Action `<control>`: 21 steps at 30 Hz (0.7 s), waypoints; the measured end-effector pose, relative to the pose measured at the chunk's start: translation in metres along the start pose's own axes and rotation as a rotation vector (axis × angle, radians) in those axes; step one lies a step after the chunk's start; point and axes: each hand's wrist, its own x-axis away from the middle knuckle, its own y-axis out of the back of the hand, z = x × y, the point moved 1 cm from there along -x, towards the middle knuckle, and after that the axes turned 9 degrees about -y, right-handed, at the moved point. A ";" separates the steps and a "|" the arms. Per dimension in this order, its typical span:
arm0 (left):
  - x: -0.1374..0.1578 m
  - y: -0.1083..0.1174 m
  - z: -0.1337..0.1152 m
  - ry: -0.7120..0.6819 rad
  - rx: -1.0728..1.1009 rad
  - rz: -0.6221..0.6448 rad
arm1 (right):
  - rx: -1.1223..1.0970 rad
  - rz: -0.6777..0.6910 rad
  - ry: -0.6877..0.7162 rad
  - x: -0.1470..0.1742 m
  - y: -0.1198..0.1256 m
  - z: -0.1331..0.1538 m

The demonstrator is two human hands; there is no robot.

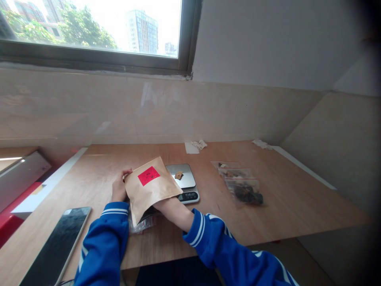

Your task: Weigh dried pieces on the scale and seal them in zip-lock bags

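A brown kraft paper bag (162, 188) with a red label is tilted over the table, its mouth towards me. My left hand (119, 186) is closed on the bag's left edge. Reaching into the mouth from the right, my right hand (166, 207) has its fingers hidden inside. Partly behind the bag stands a kitchen scale (189, 180) with a silver plate. On that plate lies a small brown dried piece (178, 175). Clear plastic (143, 225) shows under the paper bag, near its lower left corner.
Clear zip bags (242, 190) with dark dried contents lie to the right. A phone (56, 246) rests at the left front. White paper (191, 148) and crumpled tissue (200, 144) lie near the wall, with another tissue (262, 144) at the back right.
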 end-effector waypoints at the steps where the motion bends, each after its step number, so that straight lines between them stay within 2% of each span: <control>1: 0.000 0.000 -0.002 0.015 -0.003 -0.004 | 0.111 0.019 0.040 0.004 0.006 0.003; 3: 0.000 0.000 -0.005 0.036 -0.007 -0.012 | 0.273 0.049 0.078 0.014 0.017 0.007; 6: 0.000 -0.001 -0.009 0.048 0.001 -0.023 | 0.306 0.018 0.100 0.028 0.031 0.009; 12: 0.000 0.001 -0.013 0.037 0.010 -0.012 | 0.008 -0.199 0.205 0.045 0.053 0.002; 17: 0.000 0.002 -0.016 0.041 -0.019 -0.009 | -0.244 -0.374 0.142 0.048 0.063 -0.009; 21: 0.001 0.002 -0.019 0.033 -0.037 -0.013 | -0.371 -0.405 0.106 0.046 0.065 -0.014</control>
